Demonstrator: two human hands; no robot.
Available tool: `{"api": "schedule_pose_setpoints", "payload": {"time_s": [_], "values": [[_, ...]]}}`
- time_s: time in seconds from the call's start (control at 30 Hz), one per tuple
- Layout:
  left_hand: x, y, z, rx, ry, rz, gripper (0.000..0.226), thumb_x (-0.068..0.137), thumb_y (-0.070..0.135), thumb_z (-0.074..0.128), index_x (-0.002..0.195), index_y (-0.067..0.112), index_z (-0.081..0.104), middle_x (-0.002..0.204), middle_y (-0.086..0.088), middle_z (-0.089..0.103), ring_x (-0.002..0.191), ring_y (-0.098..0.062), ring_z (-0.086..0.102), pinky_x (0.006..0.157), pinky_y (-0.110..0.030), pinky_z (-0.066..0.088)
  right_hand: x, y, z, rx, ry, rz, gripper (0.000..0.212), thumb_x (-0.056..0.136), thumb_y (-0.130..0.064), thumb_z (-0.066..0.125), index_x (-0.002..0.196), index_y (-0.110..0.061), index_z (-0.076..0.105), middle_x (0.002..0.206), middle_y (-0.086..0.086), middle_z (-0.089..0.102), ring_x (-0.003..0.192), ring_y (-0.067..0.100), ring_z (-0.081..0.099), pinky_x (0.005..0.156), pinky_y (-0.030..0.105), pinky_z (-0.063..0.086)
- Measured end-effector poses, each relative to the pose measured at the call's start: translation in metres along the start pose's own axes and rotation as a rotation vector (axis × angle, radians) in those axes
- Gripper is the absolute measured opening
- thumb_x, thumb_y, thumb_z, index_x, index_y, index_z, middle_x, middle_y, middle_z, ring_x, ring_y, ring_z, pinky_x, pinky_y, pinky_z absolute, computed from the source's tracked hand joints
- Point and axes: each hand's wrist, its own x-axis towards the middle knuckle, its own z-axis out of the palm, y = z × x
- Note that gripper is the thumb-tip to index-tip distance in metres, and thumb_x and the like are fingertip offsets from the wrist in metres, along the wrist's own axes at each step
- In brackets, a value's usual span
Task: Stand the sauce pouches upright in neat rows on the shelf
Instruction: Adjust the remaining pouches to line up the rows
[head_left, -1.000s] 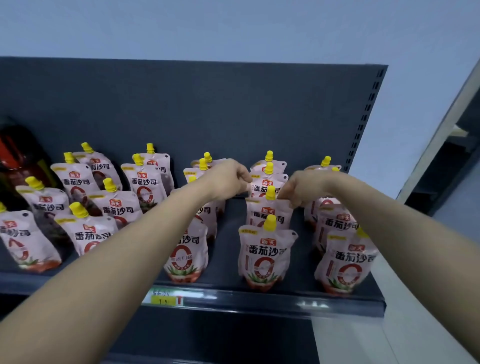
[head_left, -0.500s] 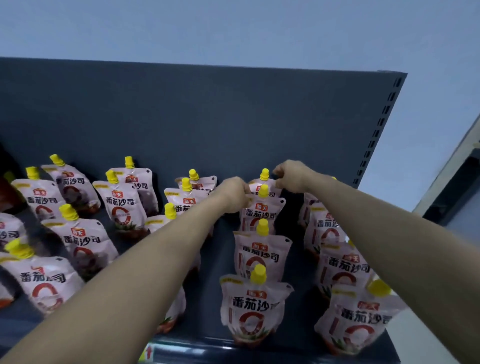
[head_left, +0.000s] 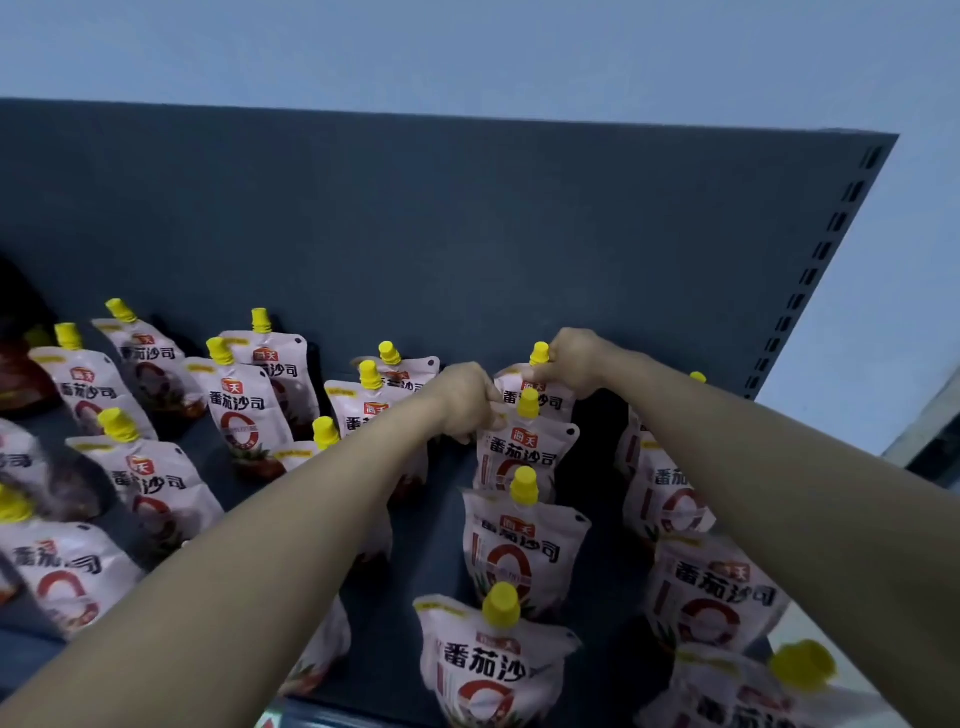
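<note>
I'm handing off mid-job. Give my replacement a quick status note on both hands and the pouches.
Left hand: grip pinching the left top edge of the rearmost white yellow-capped sauce pouch in the centre row.
Right hand: grip on the same pouch, beside its cap.
Done: centre row stands upright, front to back, on the dark grey shelf.
Left: seat this pouch, then straighten the leaning pouches on the left.

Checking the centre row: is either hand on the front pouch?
No: both the left hand and right hand are at the rearmost pouch, not the front pouch.

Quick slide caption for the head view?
Both hands, left and right, pinch the rearmost pouch upright against the shelf back.
</note>
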Motion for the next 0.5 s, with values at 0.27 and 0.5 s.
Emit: {"api": "schedule_pose_setpoints", "payload": {"time_s": [0.27,0.5], "values": [[-0.005,0.005,-0.015,0.105,-0.109,0.039,0.033,0.086,-0.003,0.055,0.114,0.010,0.067,0.119,-0.011,0.067,0.094,-0.024,0.066,0.080,-0.034,0.057,-0.008,-0.003,-0.008,-0.038,-0.055,0.006,0.043,0.084,-0.045,0.067,0.065,-0.010,0.050,0.063,0.006,0.048,0.056,0.024,0.050,0.048,0.024,0.039],[-0.028,-0.005,-0.094,0.129,0.213,0.078,0.021,0.080,-0.003,0.062,0.096,0.009,0.071,0.075,-0.004,0.065,0.066,-0.018,0.059,0.069,-0.027,0.052,-0.031,-0.037,-0.045,-0.038,0.168,-0.069,0.042,0.084,-0.038,0.068,0.095,0.003,0.064,0.104,0.014,0.066,0.095,0.030,0.063,0.078,0.036,0.052]]}}
